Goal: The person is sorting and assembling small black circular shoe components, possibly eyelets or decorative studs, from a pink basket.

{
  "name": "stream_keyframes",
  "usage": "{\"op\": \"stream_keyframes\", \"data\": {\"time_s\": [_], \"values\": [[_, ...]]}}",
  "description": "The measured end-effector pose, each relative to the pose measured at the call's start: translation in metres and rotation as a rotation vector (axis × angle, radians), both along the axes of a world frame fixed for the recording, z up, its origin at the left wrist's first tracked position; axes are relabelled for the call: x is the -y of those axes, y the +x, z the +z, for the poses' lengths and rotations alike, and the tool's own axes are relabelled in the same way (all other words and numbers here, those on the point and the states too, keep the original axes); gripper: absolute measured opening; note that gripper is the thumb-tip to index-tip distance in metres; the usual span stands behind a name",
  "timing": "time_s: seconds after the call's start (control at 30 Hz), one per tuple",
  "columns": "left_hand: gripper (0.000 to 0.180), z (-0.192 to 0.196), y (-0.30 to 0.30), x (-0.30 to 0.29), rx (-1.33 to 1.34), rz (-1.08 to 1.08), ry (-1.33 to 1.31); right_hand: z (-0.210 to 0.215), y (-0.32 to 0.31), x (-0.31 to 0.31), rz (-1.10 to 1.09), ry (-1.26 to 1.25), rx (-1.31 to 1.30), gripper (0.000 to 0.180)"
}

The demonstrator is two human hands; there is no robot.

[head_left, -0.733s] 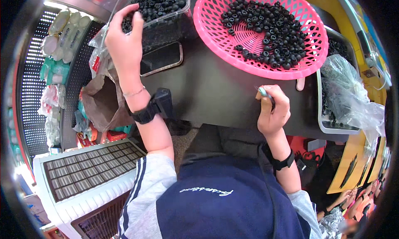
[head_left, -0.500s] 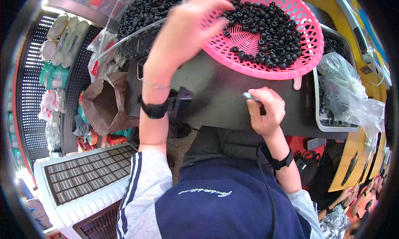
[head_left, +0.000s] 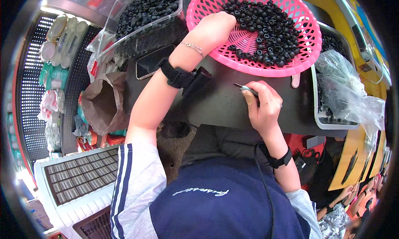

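Note:
At the far side of the dark table, a pink lattice basket (head_left: 266, 71) holds many small black ring-like parts (head_left: 279, 29). My left hand (head_left: 216, 31) reaches over its left rim, back of the hand up and fingers bent down near the parts. Those fingers are mostly hidden, so what they touch cannot be seen. Nearer to me, below the basket, my right hand (head_left: 268, 108) is closed on a small pen-like tool (head_left: 249, 90). It has a pale teal handle and a thin dark tip that points left.
Left of the basket stands a clear bin (head_left: 182, 8) full of similar black parts. A phone-like dark slab (head_left: 151, 64) lies before it. On the right is a grey tray (head_left: 318, 114) under a clear plastic bag (head_left: 343, 79). A wooden stick (head_left: 296, 81) pokes out below the basket.
My left hand has come down from above the basket's left rim to the parts inside, its fingers now bent under. The basket has shifted slightly left. My right hand keeps the tool, its tip now showing.

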State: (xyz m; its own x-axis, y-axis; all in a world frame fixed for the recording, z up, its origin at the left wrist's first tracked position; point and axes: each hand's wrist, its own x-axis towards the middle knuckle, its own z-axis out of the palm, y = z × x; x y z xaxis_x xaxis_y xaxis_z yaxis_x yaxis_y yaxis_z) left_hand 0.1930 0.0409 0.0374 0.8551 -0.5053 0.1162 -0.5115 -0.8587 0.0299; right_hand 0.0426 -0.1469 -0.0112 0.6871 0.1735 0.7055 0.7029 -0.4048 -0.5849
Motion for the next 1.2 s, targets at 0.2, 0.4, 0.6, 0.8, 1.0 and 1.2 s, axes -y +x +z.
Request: {"op": "stream_keyframes", "data": {"time_s": [0.2, 0.4, 0.6, 0.8, 1.0, 1.2], "values": [[0.016, 0.028, -0.026, 0.013, 0.208, -0.028, -0.401, 0.001, 0.000, -0.001, -0.028, -0.008, 0.027, 0.017], [0.019, 0.051, -0.118, 0.005, 0.074, 0.053, -0.981, 0.004, -0.002, 0.000, -0.066, -0.062, -0.025, 0.020], [0.020, 0.002, -0.164, -0.006, -0.201, 0.130, -1.507, -0.001, -0.001, -0.002, -0.104, -0.032, -0.011, 0.027], [0.025, -0.026, -0.178, -0.002, -0.367, 0.178, -1.742, 0.002, -0.003, -0.003, -0.107, -0.026, -0.072, 0.029], [0.025, -0.030, -0.176, 0.009, -0.407, 0.094, -1.772, 0.001, 0.002, -0.002, 0.039, 0.001, 0.070, 0.019], [0.023, -0.031, -0.176, 0.009, -0.477, 0.040, -1.848, 0.001, 0.003, -0.004, 0.063, -0.035, 0.128, 0.027]]}}
